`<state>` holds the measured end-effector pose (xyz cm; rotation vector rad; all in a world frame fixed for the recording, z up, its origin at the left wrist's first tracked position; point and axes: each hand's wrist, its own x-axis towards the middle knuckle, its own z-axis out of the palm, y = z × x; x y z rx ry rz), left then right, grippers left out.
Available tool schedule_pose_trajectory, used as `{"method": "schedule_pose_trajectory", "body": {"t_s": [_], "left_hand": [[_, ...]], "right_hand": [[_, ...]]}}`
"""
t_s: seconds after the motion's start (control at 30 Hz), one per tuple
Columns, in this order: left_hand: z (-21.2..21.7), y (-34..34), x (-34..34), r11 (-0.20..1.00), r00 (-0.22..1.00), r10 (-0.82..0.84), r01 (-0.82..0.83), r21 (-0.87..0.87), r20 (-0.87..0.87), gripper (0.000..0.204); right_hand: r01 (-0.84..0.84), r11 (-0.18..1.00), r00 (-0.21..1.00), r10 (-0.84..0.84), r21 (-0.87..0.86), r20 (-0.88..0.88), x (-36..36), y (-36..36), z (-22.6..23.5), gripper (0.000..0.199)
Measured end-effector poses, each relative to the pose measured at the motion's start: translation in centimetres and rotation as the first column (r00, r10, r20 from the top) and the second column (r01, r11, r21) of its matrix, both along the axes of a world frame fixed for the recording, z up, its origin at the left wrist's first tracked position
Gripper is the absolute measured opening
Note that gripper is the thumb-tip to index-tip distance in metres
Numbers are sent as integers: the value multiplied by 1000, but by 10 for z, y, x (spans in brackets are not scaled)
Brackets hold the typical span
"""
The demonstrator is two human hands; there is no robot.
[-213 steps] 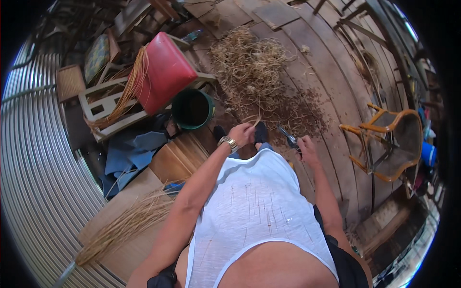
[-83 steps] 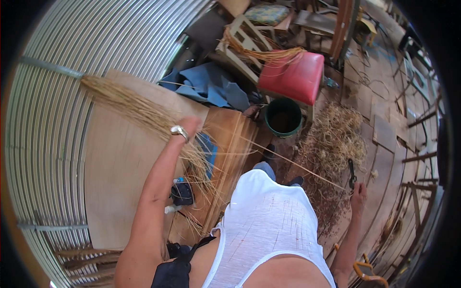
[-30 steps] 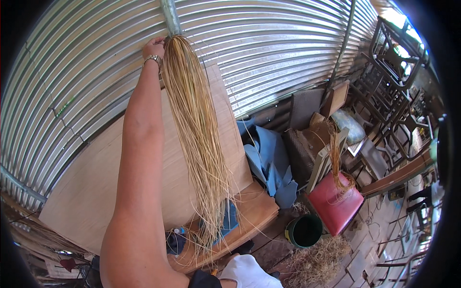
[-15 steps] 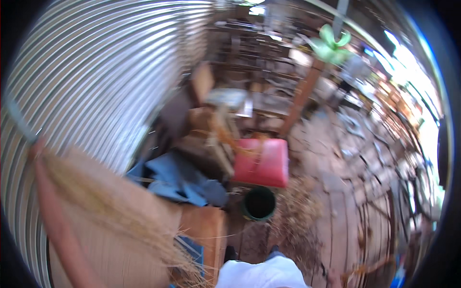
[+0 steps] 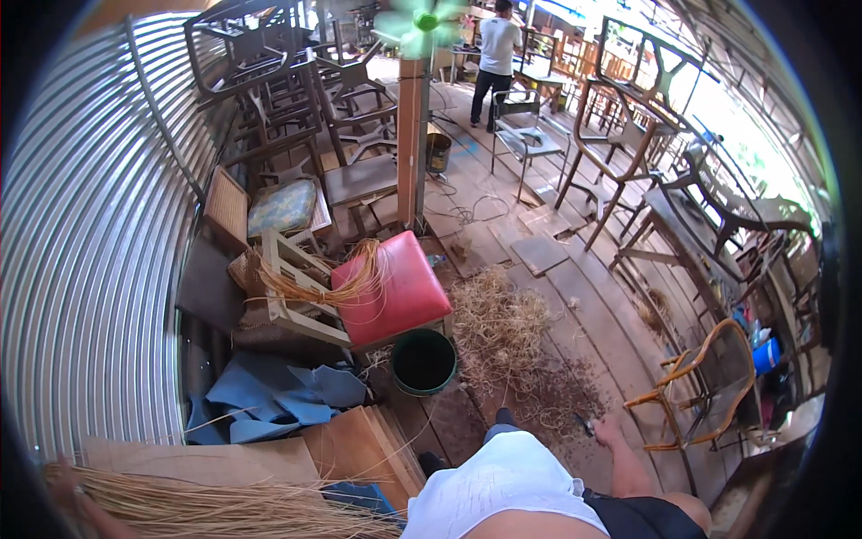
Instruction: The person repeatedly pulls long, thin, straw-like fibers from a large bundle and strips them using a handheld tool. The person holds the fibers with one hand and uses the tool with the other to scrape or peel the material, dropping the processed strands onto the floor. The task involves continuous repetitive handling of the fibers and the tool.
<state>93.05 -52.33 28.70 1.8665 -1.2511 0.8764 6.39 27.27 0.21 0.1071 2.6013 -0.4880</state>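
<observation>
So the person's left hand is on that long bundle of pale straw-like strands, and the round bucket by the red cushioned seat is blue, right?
Not quite: the head view shows the round bucket is dark green, not blue. It does sit by the red cushioned seat, and the left hand is on the long bundle of pale straw-like strands.

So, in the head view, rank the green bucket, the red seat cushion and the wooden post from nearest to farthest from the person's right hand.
Measured from the right hand, low on the right:
1. Green bucket, on the floor to its left.
2. Red seat cushion, tilted, up and left beyond the bucket.
3. Wooden post, upright, far back near the stacked chairs.
</observation>
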Motion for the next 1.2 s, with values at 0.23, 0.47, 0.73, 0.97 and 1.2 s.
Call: {"method": "schedule_pose_trajectory", "body": {"t_s": [0.23, 0.47, 0.73, 0.97, 1.2], "left_hand": [[-198, 120, -427, 282, 308, -600, 945, 166, -738, 104], [-234, 428, -786, -875, -441, -13, 439, -203, -897, 101], [-245, 472, -869, -918, 107, 366, 202, -340, -924, 27], [-311, 405, -1010, -86, 173, -968, 462, 883, -184, 27], [-200, 541, -1038, -776, -438, -607, 146, 613, -664, 64]], "right_hand": [[233, 841, 873, 41, -488, 486, -13, -126, 81, 22], [373, 428, 674, 485, -823, 557, -29, -173, 130, 22], [428, 423, 727, 364, -798, 583, -105, -44, 173, 60], [447, 835, 863, -308, -320, 401, -142, 100, 38, 25], [460, 577, 877, -414, -675, 244, -138, 51, 39, 21]]}}
